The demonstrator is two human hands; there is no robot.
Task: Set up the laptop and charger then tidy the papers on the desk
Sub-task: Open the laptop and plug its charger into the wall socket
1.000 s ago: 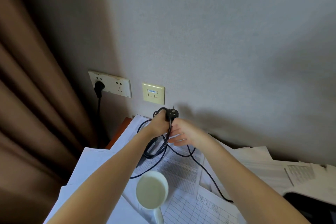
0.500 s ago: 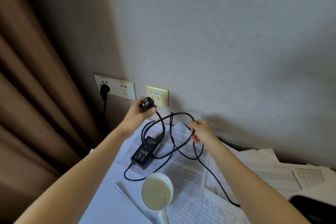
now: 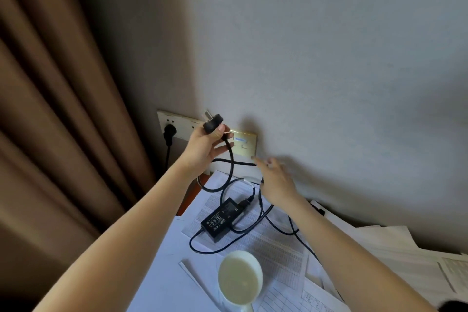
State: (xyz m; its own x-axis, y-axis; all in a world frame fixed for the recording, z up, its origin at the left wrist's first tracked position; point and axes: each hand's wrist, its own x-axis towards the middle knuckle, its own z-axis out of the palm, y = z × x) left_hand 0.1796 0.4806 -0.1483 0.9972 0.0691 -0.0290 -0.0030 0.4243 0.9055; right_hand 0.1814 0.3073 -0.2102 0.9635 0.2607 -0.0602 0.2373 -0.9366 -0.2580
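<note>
Black plug (image 3: 213,123) sits in the left hand (image 3: 205,145), thumb and fingers curled around it, prongs pointing up, just in front of the right part of the wall socket plate (image 3: 182,123); the left outlet holds another plug (image 3: 169,132). The right hand (image 3: 274,180), blurred, stretches its fingers near the cable (image 3: 231,159). The charger brick (image 3: 222,216) lies on the papers (image 3: 164,273) near the desk's back-left edge, with the curtain (image 3: 63,121) close beside.

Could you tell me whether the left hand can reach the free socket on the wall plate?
Probably yes: the left hand holds the plug right in front of the wall plate, whose nearer socket looks free. Nothing lies between, and the cord hangs slack.
</note>
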